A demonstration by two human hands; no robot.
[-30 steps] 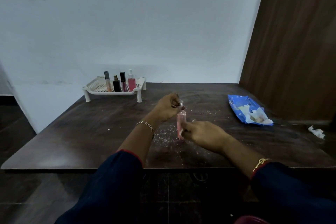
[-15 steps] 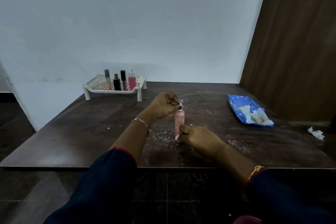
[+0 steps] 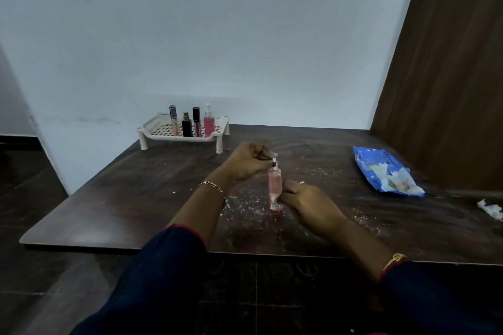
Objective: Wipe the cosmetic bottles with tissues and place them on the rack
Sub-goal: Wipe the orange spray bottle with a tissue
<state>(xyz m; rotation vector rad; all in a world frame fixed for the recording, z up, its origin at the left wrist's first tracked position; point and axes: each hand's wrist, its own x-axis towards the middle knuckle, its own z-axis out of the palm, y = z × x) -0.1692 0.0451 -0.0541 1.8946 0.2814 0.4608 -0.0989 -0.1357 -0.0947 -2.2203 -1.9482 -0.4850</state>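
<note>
A pink spray bottle (image 3: 274,187) stands upright on the dark table (image 3: 136,198) in the middle. My left hand (image 3: 249,162) pinches its white nozzle top. My right hand (image 3: 307,204) presses a small piece of white tissue (image 3: 275,200) against the bottle's lower right side. At the back left stands a white perforated rack (image 3: 160,128) holding several bottles: a peach tube (image 3: 174,124), a black bottle (image 3: 186,125), a purple tube (image 3: 196,122) and a pink spray bottle (image 3: 209,121).
A blue tissue pack (image 3: 383,170) lies open at the right, near a wooden panel (image 3: 441,76). A crumpled used tissue (image 3: 491,209) sits at the far right edge. White crumbs are scattered over the table around the bottle. A white wall stands behind.
My right hand with the tissue has slid down the pink bottle's side to its lower part. My left hand has stayed on the nozzle.
</note>
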